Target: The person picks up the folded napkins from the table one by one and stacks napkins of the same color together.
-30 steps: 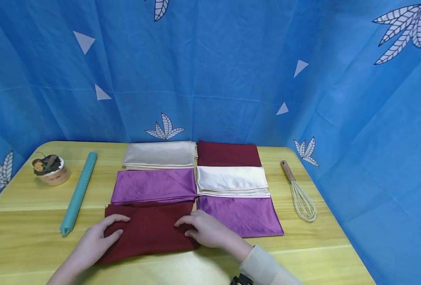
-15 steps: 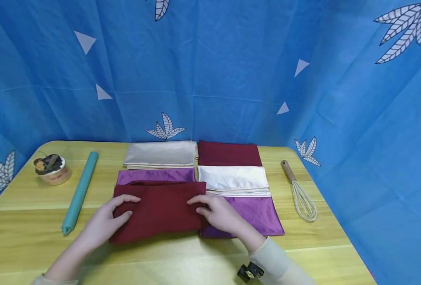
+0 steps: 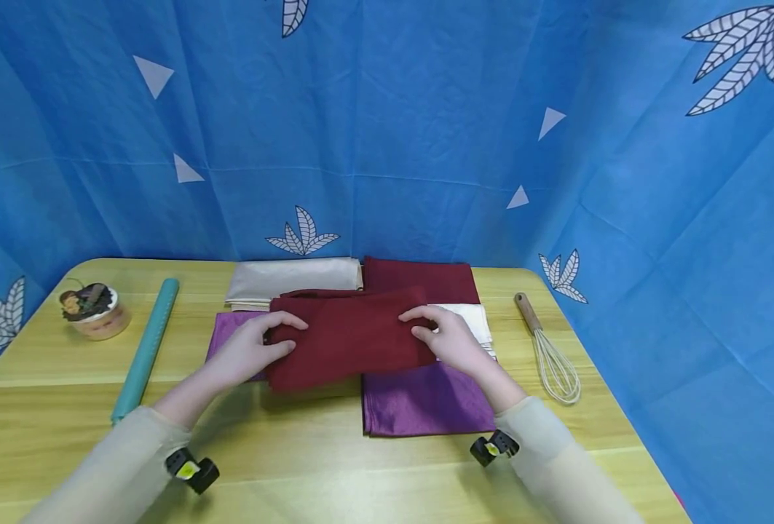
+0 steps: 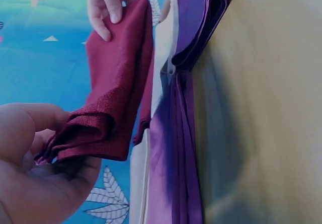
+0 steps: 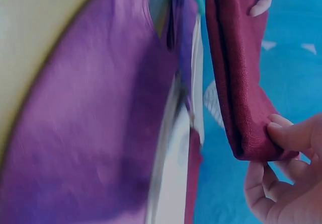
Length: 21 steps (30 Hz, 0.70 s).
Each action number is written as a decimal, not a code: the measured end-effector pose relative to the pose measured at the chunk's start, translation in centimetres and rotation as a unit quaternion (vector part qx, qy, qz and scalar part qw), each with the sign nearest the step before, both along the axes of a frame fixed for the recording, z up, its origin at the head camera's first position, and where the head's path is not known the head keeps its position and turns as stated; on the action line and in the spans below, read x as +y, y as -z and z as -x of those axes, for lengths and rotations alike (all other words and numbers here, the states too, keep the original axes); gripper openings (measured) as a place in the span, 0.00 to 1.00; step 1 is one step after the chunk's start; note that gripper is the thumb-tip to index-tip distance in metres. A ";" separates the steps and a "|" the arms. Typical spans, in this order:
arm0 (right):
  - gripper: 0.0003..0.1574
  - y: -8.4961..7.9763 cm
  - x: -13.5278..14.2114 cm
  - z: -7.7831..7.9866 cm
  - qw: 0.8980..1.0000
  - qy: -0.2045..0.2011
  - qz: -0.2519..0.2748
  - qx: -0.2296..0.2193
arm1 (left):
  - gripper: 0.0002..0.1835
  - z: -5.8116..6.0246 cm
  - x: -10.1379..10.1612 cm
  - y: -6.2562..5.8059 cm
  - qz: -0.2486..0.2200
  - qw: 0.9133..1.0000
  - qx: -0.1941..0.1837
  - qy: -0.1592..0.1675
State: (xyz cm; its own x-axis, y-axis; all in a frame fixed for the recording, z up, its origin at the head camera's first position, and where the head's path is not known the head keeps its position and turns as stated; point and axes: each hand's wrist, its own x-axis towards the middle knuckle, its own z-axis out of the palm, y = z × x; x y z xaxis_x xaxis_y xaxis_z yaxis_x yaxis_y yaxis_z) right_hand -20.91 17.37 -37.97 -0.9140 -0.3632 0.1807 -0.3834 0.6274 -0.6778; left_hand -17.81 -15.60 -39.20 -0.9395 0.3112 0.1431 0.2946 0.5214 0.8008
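Observation:
A folded dark red cloth [image 3: 350, 331] hangs in the air above the rows of folded cloths. My left hand [image 3: 249, 348] grips its left end, thumb on the near face; the left wrist view shows the folded layers of the cloth [image 4: 108, 108] between thumb and fingers. On the right end, my right hand [image 3: 448, 336] pinches the cloth, fingers underneath in the right wrist view. Below it lie a purple cloth [image 3: 226, 331] at left, partly covered, a white cloth [image 3: 475, 320] and another purple cloth [image 3: 426, 407] at right.
At the back lie a beige cloth [image 3: 295, 276] and a second dark red cloth [image 3: 419, 280]. A teal rolled stick [image 3: 147, 346] and a decorated cup [image 3: 95, 313] stand left. A whisk [image 3: 550, 356] lies right. A blue curtain [image 3: 426, 131] hangs behind the table [image 3: 321, 466].
Both hands have lifted the dark red cloth from the front left of the table and carried it back and to the right, uncovering the table where it lay.

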 end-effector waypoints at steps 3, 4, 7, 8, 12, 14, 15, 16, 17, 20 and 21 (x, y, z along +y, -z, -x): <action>0.16 -0.2 1.2 1.4 1.000 0.019 -0.011 0.012 | 0.14 2.2 1.2 0.2 -0.004 1.000 -0.006 -0.002; 0.16 -0.2 1.5 1.9 0.999 0.026 -0.014 0.014 | 0.14 2.9 1.7 0.2 -0.006 1.000 -0.010 -0.004; 0.16 -0.3 2.6 3.5 0.999 0.041 -0.025 0.023 | 0.14 5.2 3.0 0.5 -0.018 1.000 -0.010 -0.004; 0.15 -0.3 3.0 4.0 0.998 0.047 -0.031 0.026 | 0.14 6.0 3.5 0.5 -0.021 1.000 -0.011 -0.003; 0.15 -0.4 4.5 6.1 0.996 0.073 -0.043 0.010 | 0.13 9.3 5.5 0.8 -0.027 1.000 -0.007 -0.008; 0.15 -0.2 5.2 7.2 0.995 0.085 -0.058 0.009 | 0.12 11.0 6.6 1.0 -0.022 1.000 0.004 -0.011; 0.16 -0.1 5.5 7.8 0.994 0.091 -0.065 0.007 | 0.12 11.8 7.0 1.2 -0.019 1.000 0.008 -0.011; 0.16 0.0 5.8 8.3 0.993 0.096 -0.074 0.007 | 0.12 12.5 7.5 1.3 -0.015 1.000 0.009 -0.010; 0.16 0.2 6.0 8.9 0.991 0.100 -0.084 0.007 | 0.12 13.2 8.0 1.4 -0.010 1.000 0.012 -0.009; 0.17 0.9 6.4 10.4 0.987 0.120 -0.105 0.003 | 0.13 14.5 9.1 1.6 0.001 1.000 0.002 -0.010; 0.17 1.1 6.4 10.7 0.986 0.128 -0.108 0.002 | 0.13 14.9 9.5 1.6 0.004 1.000 -0.007 -0.013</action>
State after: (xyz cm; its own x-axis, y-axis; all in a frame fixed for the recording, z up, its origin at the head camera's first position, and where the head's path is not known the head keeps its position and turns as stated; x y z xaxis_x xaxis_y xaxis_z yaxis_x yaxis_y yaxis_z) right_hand -31.65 23.82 -39.10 -0.9802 -0.1508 0.1283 -0.1959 0.8332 -0.5170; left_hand -32.68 -6.15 -40.83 -0.9492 0.2876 0.1276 0.2697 0.5346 0.8009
